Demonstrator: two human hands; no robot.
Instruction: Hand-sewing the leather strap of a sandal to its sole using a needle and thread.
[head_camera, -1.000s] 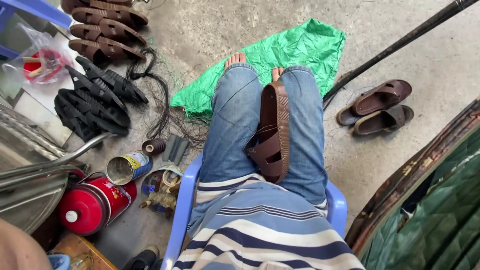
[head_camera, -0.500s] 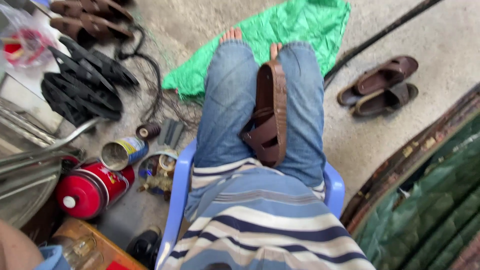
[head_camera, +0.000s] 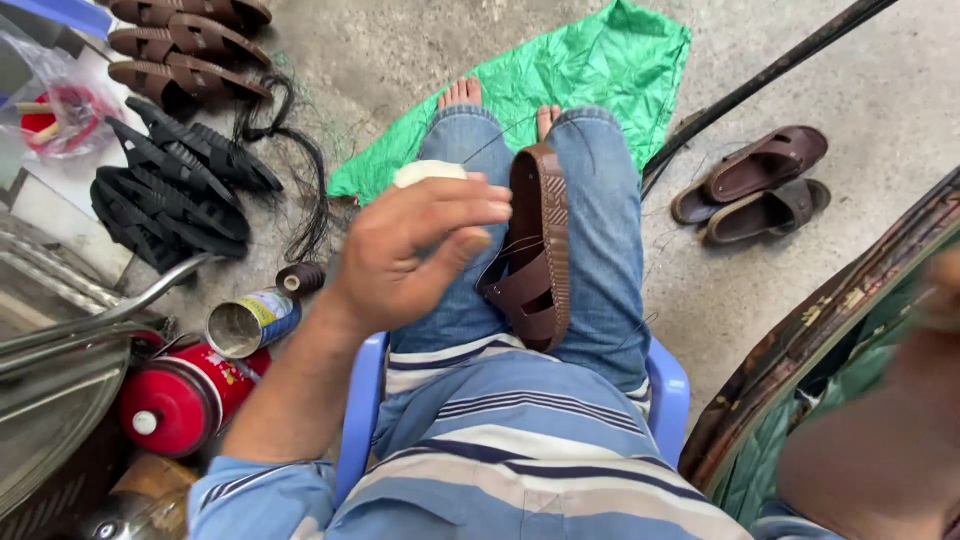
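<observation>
Head view, looking down over a striped shirt and blue jeans: the left hand (head_camera: 415, 250) is raised above the left thigh, its fingers (head_camera: 478, 212) curled together with the thumb pressed up under them — they look closed on a thin thread (head_camera: 497, 135) that runs from the fingertips out toward the bare feet, though the grip itself is too small to make out for certain. Just beyond the knuckles a small pale, rounded lump (head_camera: 428, 172) shows, partly hidden by the hand. Right beside the fingertips, on the person's right side of them, a brown sandal (head_camera: 535, 250) lies along the lap between the thighs, sole edge up, its straps toward the body. The right hand (head_camera: 940, 295) is only a blur at the frame's edge, well apart from the sandal; whether its fingers are apart or together cannot be told. Beyond the fingers a green sheet (head_camera: 590, 70) lies on the concrete floor under the feet. To the outer side of the left hand lie black soles (head_camera: 170, 190), a spool of dark thread (head_camera: 300, 277), an open tin can (head_camera: 250, 322) and a red canister (head_camera: 185, 395) — all well apart from the hand. A pair of brown sandals (head_camera: 755, 185) sits far on the other side.
</observation>
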